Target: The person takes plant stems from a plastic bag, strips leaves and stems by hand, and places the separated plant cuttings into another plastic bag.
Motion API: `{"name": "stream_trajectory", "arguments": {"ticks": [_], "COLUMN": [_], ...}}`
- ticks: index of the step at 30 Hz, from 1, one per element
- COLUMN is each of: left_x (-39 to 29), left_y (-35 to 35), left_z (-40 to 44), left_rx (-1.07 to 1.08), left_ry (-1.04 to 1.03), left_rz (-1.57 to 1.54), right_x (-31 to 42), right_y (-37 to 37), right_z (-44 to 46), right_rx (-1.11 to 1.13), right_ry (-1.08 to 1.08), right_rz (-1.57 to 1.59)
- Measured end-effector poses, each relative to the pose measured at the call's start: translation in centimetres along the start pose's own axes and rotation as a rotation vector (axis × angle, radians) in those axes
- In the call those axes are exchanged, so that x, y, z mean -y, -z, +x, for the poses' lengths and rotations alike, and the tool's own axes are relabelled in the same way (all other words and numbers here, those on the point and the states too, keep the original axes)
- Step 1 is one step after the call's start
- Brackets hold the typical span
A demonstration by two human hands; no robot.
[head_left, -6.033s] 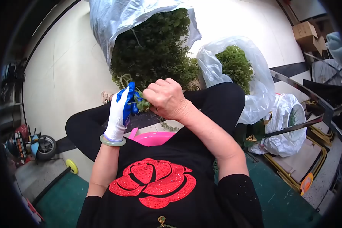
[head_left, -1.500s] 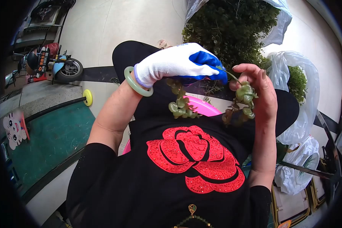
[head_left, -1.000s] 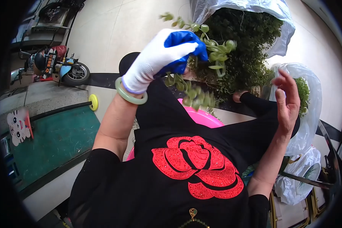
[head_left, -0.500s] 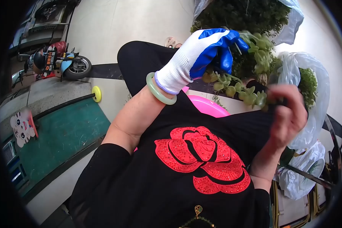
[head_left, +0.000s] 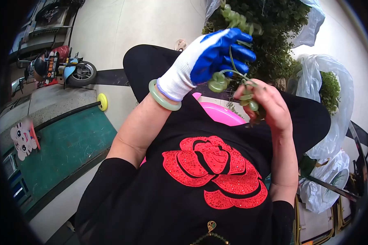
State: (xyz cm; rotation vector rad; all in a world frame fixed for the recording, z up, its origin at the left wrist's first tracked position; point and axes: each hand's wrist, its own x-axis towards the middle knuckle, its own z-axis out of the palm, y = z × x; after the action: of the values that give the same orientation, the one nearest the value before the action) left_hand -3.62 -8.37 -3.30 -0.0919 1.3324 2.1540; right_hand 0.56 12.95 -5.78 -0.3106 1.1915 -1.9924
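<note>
My left hand [head_left: 223, 55] wears a white knit glove with blue coating, its fingers curled around the thin stem of a green sprig. That sprig [head_left: 218, 82] has round, pale, glossy leaves; some hang below the glove and others reach up past it. Bare, my right hand [head_left: 270, 103] is closed on a lower part of the sprig, with leaves showing between its fingers. Beyond both hands, a large heap of dark green leafy stems [head_left: 270, 41] lies in a plastic bag.
Below my hands, between my knees, sits a pink basin [head_left: 221, 112]. A clear plastic bag [head_left: 342, 92] with greenery stands to the right, above a white bag [head_left: 325, 185]. On the left are a green board [head_left: 69, 141] with a yellow wheel [head_left: 102, 102] and a scooter [head_left: 79, 72].
My right hand has moved left and taken hold of the sprig near my left hand. The sprig has been lifted and turned, with part of it now above the glove.
</note>
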Motion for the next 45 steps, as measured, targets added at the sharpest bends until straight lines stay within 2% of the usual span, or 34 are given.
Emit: {"name": "stream_trajectory", "arguments": {"ticks": [1,2,4,5,6,7,9,10,11,13,14,16,17,18,19,21,22,24,25,27,28,30,33,34,35,36,38,39,40,41,42,43,44,45], "left_x": [0.2,0.1,-1.5,-2.9,-3.9,-5.1,-7.8,-8.3,-7.7,-6.8,-6.6,-2.3,-2.5,-3.1,-3.1,-0.5,-0.5,-1.2,-2.2,-4.7,-4.5,-4.8,-4.3,-4.1,-5.2,-5.4,-5.1,-5.8,-7.3,-7.5,-7.5,-6.4,-4.8,-4.1], "left_y": [0.5,1.5,4.2,5.1,6.7,7.7,5.6,3.8,2.2,-0.6,-1.5,0.6,0.9,0.1,-0.6,-0.9,-1.1,-1.7,-1.5,-2.3,-2.4,-3.4,-3.9,-3.8,-4.5,-4.5,-2.5,-0.9,0.1,0.1,-0.1,0.0,0.1,-0.3], "left_z": [-0.2,-0.7,-1.5,-2.2,-3.1,-4.0,-4.9,-4.9,-4.7,-2.7,-1.4,1.0,1.3,0.8,0.2,-0.1,-0.7,-0.5,-0.9,-1.8,-2.3,-2.4,-2.9,-3.3,-3.4,-3.7,-4.5,-5.4,-5.9,-6.0,-6.0,-4.8,-3.2,-2.2], "left_rx": [0.028,0.053,-0.191,-0.316,-0.41,-0.424,-0.288,-0.227,-0.069,0.271,0.464,0.543,0.726,0.693,0.683,0.594,0.514,0.425,0.458,0.514,0.526,0.611,0.548,0.522,0.508,0.503,0.666,0.605,0.509,0.244,-0.029,-0.12,-0.197,-0.219], "left_ry": [-0.02,-0.04,0.159,0.16,0.166,0.181,0.012,-0.078,-0.134,-0.094,0.013,0.117,-0.001,0.183,0.24,0.23,0.314,0.33,0.352,0.437,0.45,0.335,0.383,0.26,0.495,0.424,-0.023,-0.004,0.046,0.11,0.159,-0.01,-0.183,-0.208], "left_rz": [0.135,0.271,0.73,1.095,1.259,1.134,0.992,0.953,0.849,0.876,1.002,0.565,0.432,0.463,0.477,0.475,0.388,0.6,0.588,0.604,0.496,0.721,0.957,1.011,0.919,0.97,1.089,0.985,0.962,0.689,0.41,0.44,0.464,0.427], "right_x": [0.7,0.9,1.2,2.8,4.0,4.2,5.2,5.2,5.1,5.7,6.0,6.6,7.0,7.2,7.3,7.7,8.2,9.2,9.3,9.0,8.9,8.7,8.5,8.5,8.4,8.4,9.4,9.3,7.7,6.9,6.8,6.6,5.7,5.1], "right_y": [-0.2,-0.3,-0.4,0.3,0.7,1.2,1.3,1.0,0.6,-0.8,-1.0,-1.1,-1.2,-1.0,-0.9,-1.2,-1.3,-1.6,-1.4,-1.1,-1.1,-1.2,-0.8,-0.7,-0.9,-1.2,1.7,5.3,11.1,13.6,13.2,12.8,11.7,8.2], "right_z": [-0.3,-0.7,-1.5,-1.8,-1.9,-1.9,-1.3,-0.8,-0.1,1.2,1.3,0.9,0.3,-0.2,-0.9,-1.8,-2.0,-2.3,-2.4,-2.2,-2.1,-2.0,-2.3,-2.5,-3.0,-3.6,-6.0,-8.8,-12.8,-15.4,-14.2,-13.0,-11.8,-9.1], "right_rx": [-0.014,-0.026,-0.047,0.034,0.094,0.132,0.221,0.251,0.289,0.321,0.316,0.281,0.257,0.234,0.213,0.15,0.105,0.01,-0.008,0.047,0.076,0.093,0.123,0.135,0.196,0.258,0.263,0.008,-0.416,-0.952,-0.874,-0.787,-0.598,-0.721], "right_ry": [-0.097,-0.042,0.069,-0.03,-0.092,-0.089,-0.122,-0.046,0.033,0.153,0.207,0.305,0.266,0.253,0.234,0.169,0.169,0.177,0.203,0.23,0.241,0.23,0.231,0.23,0.168,0.108,-0.053,0.014,-0.035,-0.05,0.062,0.167,0.262,0.232], "right_rz": [-0.062,-0.155,-0.337,-0.487,-0.576,-0.632,-0.78,-0.829,-0.875,-0.966,-0.984,-1.016,-0.999,-1.029,-1.054,-1.142,-1.226,-1.386,-1.386,-1.292,-1.243,-1.257,-1.278,-1.284,-1.278,-1.271,-1.082,-1.152,-0.988,-0.482,-0.437,-0.385,-0.273,-0.291]}}
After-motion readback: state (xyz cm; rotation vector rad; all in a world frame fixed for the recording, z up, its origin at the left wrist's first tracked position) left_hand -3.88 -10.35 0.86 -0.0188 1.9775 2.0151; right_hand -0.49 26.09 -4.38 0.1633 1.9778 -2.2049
